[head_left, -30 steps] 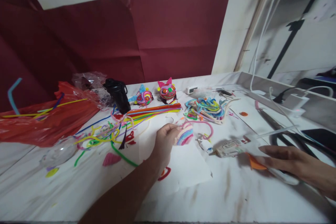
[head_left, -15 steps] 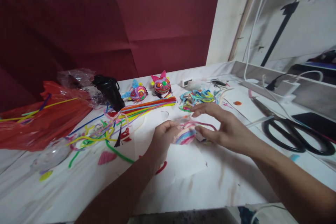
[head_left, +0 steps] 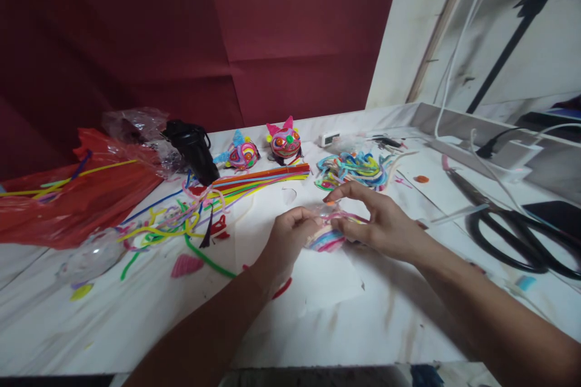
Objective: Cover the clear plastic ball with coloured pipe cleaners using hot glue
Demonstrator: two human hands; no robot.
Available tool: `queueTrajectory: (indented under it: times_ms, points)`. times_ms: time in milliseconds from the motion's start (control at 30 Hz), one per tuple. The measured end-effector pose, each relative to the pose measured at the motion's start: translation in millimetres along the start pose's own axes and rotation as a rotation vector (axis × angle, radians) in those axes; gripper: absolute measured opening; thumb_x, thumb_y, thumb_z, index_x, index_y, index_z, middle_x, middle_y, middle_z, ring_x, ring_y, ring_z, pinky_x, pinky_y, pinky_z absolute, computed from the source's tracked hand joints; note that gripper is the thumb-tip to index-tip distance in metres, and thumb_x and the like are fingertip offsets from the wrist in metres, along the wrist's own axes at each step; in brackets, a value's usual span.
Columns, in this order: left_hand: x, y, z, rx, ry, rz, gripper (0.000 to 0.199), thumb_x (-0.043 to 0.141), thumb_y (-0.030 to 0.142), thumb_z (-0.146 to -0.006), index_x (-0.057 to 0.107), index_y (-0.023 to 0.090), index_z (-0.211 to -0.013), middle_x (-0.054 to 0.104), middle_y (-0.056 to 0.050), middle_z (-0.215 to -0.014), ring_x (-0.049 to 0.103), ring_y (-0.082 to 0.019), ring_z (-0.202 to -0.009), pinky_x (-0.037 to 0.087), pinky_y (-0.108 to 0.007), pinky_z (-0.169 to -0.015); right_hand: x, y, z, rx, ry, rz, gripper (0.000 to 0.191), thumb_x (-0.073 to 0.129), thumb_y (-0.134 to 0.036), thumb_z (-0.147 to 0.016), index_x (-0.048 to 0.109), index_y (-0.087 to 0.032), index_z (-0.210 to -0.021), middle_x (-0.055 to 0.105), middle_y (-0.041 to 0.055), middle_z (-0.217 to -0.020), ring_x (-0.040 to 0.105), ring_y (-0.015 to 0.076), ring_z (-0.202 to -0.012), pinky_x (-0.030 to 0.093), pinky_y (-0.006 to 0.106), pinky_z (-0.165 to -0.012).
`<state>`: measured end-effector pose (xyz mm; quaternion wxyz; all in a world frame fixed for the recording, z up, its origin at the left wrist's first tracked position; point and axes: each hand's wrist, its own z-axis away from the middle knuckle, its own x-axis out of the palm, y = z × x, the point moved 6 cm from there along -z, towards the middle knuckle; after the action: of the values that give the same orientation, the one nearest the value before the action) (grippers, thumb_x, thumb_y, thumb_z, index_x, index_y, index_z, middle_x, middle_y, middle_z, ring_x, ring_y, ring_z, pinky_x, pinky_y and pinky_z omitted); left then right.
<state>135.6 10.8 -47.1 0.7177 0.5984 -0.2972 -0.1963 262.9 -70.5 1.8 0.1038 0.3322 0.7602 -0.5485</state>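
Note:
A round striped piece (head_left: 327, 240) in pink, blue and cream sits between my two hands above a white paper sheet (head_left: 333, 284). My left hand (head_left: 289, 242) grips its left edge, thumb and fingers closed on it. At its right side, my right hand (head_left: 379, 217) has the thumb against the piece and the index finger arched over the top. A pink fuzzy strip (head_left: 349, 216) runs from the piece to beneath the right fingers. Some clear film shows at the far edge of the piece.
Behind stand two colourful animal-face ornaments (head_left: 285, 142) and a black bottle (head_left: 193, 151). Fuzzy stems (head_left: 263, 178) and a red bag (head_left: 104, 193) lie left. Coiled strips (head_left: 354, 169), large scissors (head_left: 508, 233) and a power strip (head_left: 485, 160) are right.
My right hand has closed in on the striped piece, its thumb now against it. Less of the pink strip shows. The view has shifted slightly.

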Motion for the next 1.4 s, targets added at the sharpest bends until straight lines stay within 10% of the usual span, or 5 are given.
queueTrajectory:
  times_ms: [1400]
  points:
    - [-4.4,8.1,7.5,0.205,0.162,-0.260,0.005,0.061,0.020,-0.056,0.060,0.016,-0.054,0.055,0.002,-0.055,0.046,-0.012,-0.060,0.036,-0.025,-0.060,22.8,11.3,4.8,0.152,0.131,-0.325,0.035,0.068,-0.025,-0.057,0.048,-0.026,-0.086,0.062,0.0006,-0.084,0.060,0.0205,-0.078,0.051,0.037,-0.069]
